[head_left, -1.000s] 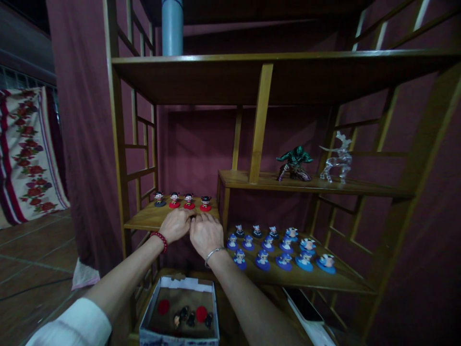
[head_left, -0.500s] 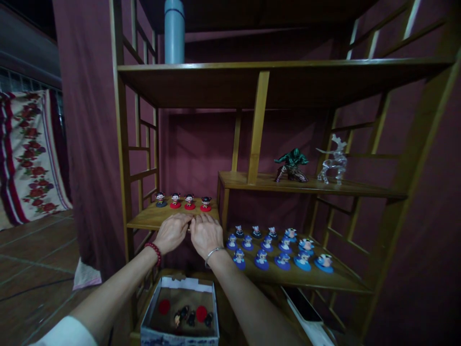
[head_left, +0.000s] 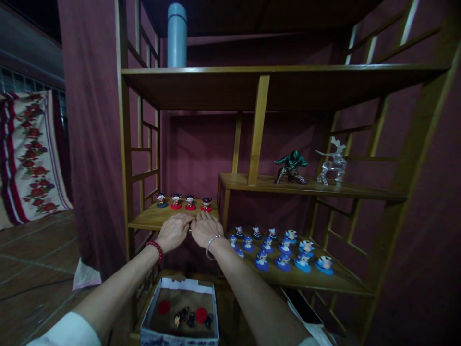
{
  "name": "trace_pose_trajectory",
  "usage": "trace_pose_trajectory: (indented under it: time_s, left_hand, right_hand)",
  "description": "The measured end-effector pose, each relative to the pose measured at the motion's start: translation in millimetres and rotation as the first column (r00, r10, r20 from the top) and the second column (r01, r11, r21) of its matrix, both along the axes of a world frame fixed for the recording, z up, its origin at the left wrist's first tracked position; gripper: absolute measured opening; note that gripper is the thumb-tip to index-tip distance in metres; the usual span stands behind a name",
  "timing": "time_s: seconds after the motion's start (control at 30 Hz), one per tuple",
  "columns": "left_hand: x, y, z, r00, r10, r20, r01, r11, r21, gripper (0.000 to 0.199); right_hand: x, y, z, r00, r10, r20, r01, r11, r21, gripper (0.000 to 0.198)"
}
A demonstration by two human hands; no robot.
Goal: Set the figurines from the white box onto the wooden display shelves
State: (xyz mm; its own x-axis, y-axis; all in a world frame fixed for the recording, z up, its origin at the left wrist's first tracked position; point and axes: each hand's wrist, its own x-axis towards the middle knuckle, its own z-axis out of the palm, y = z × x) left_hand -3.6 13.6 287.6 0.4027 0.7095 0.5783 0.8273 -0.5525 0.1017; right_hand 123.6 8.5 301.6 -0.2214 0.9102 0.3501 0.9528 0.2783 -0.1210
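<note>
My left hand (head_left: 175, 231), with a red bead bracelet on its wrist, and my right hand (head_left: 206, 229), with a silver bangle, meet at the front edge of the left shelf (head_left: 147, 219). Both have curled, closed fingers, and their fingertips come together. Whatever they pinch is too small or hidden to make out. Just behind them stands a row of small figurines with black hair buns: one on a dark base (head_left: 162, 200) at the left, then others on red bases (head_left: 176, 201). The rightmost figurine (head_left: 206, 204) is closest to my right hand.
Below my hands is an open cardboard box (head_left: 144, 323) holding red discs (head_left: 201, 315) and dark figurine pieces (head_left: 191, 317). Several blue-based figurines (head_left: 283, 262) fill the lower right shelf. Higher up are a green figure (head_left: 292, 166), a clear deer (head_left: 333, 162) and a blue flask (head_left: 177, 36). A phone (head_left: 302, 306) lies lower right.
The view has shifted slightly, so the shelves sit a little lower. Both hands stay together at the shelf edge. My right forearm now covers more of the front-left blue figurine.
</note>
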Motion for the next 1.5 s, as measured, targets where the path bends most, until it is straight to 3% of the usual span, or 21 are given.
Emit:
trace_pose_trajectory:
  time_s: [0.6, 0.87, 1.07, 1.3, 1.5]
  left_hand:
    - [0.0, 3.5, 1.9, 1.000, 0.010, -0.001, -0.010, 0.999, -0.038, 0.037]
    - [7.0, 23.9, 12.8, 0.996, -0.039, -0.085, 0.029, 0.993, -0.116, 0.041]
    - [20.4, 28.8, 22.3, 0.979, -0.070, -0.190, 0.049, 0.992, -0.112, 0.033]
    - [25.7, 30.7, 20.6, 0.966, -0.024, -0.258, 0.000, 0.996, -0.093, 0.041]
    - [23.2, 32.3, 19.1, 0.962, -0.055, -0.267, 0.034, 0.996, -0.082, 0.046]
  right_hand:
    - [-1.1, 6.2, -0.3, 1.000, -0.012, 0.007, 0.012, 1.000, -0.006, 0.052]
    - [3.3, 7.2, 2.3, 0.984, -0.043, -0.173, 0.060, 0.994, 0.093, 0.035]
    - [2.0, 19.4, 24.9, 0.975, -0.037, -0.219, 0.102, 0.950, 0.296, 0.045]
    - [-6.9, 50.1, 62.4, 0.969, -0.247, -0.017, 0.247, 0.967, 0.068, 0.044]
    - [-11.0, 74.8, 83.1, 0.949, -0.252, 0.192, 0.273, 0.957, -0.096, 0.049]
